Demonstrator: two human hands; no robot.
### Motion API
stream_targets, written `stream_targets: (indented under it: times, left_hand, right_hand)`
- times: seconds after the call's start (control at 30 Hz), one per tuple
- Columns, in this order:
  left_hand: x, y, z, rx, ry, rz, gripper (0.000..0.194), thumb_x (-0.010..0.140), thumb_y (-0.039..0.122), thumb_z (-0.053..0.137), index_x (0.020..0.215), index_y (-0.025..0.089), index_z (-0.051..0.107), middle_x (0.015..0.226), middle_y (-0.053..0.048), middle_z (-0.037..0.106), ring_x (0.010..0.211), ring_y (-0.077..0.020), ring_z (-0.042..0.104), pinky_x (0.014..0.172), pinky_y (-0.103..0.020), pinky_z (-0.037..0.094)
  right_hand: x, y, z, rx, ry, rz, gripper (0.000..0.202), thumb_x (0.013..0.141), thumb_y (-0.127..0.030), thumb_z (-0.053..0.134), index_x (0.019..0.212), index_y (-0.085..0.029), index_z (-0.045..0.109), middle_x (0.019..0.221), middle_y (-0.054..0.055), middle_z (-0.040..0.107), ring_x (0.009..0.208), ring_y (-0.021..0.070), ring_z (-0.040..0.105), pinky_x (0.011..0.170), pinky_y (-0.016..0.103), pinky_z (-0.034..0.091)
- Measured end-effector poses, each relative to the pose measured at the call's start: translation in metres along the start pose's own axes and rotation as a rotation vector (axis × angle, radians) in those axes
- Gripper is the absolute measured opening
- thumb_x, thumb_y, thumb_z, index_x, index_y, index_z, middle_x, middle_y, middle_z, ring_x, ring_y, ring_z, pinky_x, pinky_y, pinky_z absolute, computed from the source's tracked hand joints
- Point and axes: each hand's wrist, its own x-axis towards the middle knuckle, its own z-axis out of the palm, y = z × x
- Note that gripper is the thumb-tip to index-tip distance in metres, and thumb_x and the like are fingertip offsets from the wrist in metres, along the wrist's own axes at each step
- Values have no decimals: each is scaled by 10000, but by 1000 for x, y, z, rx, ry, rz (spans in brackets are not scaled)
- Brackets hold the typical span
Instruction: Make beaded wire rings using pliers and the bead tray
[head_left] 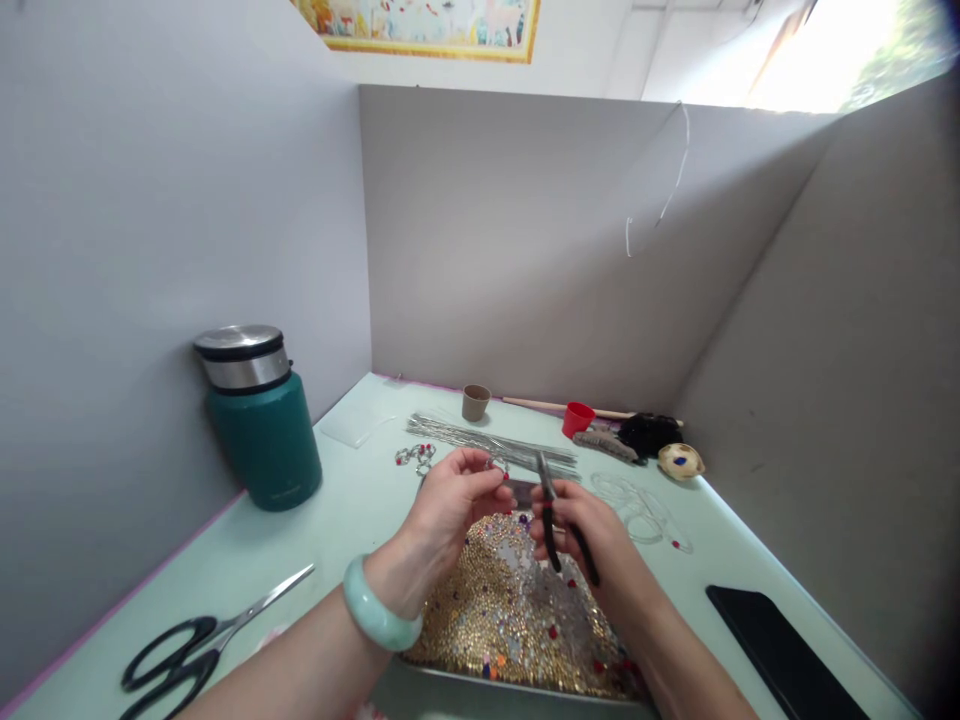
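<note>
My left hand (450,500), with a pale green bangle (381,604) on its wrist, is closed in a pinch on a small beaded wire piece (498,466) with red beads. Pliers (551,505) with black handles are in my right hand (596,530), their metal jaws pointing up, just right of the wire piece and apart from it. Both hands are over a tray (517,684) of mostly gold beads (480,605), with some red, purple and clear ones among them. My fingers partly hide the wire piece.
Behind the hands lie thin metal wires (487,440) and a beaded chain (417,457). A teal flask (262,430) and scissors (214,640) are at left. A brown cup (475,403), red cup (577,419), clear coiled strand (641,515) and black phone-like slab (780,650) are also on the table.
</note>
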Motion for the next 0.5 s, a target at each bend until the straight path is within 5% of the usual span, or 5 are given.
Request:
stream_targets:
  times: [0.1, 0.23, 0.5]
  left_hand:
    - [-2, 1, 2, 29, -13, 9, 207, 707, 119, 693, 793, 146, 507, 724, -31, 606, 642, -138, 631, 691, -293, 505]
    - [-3, 2, 3, 24, -15, 15, 174, 733, 168, 677, 807, 149, 520, 732, -31, 619, 645, -127, 619, 690, -286, 488]
    - [-2, -2, 2, 169, -28, 82, 165, 740, 204, 655, 809, 151, 515, 744, -38, 619, 602, -129, 598, 661, -315, 477]
  right_hand:
    - [-4, -7, 4, 449, -171, 36, 282, 844, -328, 421, 985, -166, 603, 856, 85, 629, 781, 224, 615, 638, 350, 499]
    - [-12, -11, 14, 505, -314, 95, 240, 844, -277, 478, 988, -178, 643, 893, 84, 647, 801, 218, 621, 629, 328, 510]
    - [-14, -11, 25, 384, -177, 120, 190, 861, -297, 532, 939, -179, 659, 866, 65, 628, 697, 181, 603, 563, 305, 516]
